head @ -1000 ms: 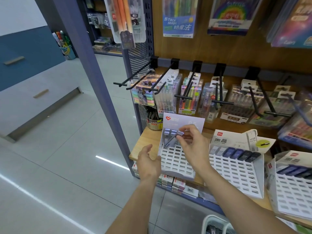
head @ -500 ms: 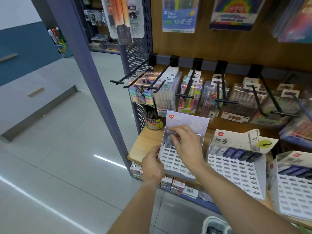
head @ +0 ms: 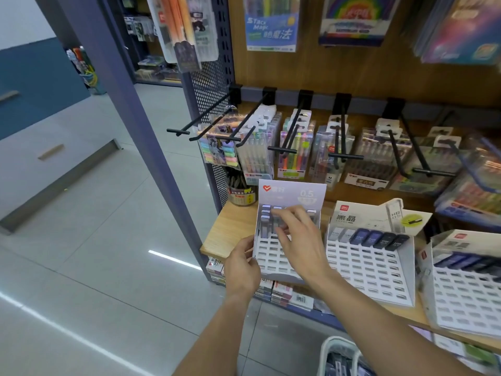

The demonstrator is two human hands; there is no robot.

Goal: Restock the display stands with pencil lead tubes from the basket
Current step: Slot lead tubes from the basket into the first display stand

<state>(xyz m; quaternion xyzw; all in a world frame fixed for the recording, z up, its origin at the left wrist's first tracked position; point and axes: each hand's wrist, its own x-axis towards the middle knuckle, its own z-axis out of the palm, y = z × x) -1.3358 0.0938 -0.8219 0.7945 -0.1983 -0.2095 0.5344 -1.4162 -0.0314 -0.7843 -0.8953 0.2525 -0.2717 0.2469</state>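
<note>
Gripping the display stand [head: 273, 263] edge with left hand [head: 242, 267], right hand [head: 299, 241] fingers curled over lead tubes [head: 264, 221], grasp unclear

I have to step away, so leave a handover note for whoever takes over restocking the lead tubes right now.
Left hand: grips the left edge of the lilac 0.5 stand, steadying it.
Right hand: fingers curled over the stand's top rows, at a lead tube; the grip itself is hidden.
Done: a few tubes sit in the top-left slots of that stand.
Left: most of its slots are empty. The middle stand and right stand each hold roughly one row. The basket, at the bottom edge, still holds tubes.
</note>
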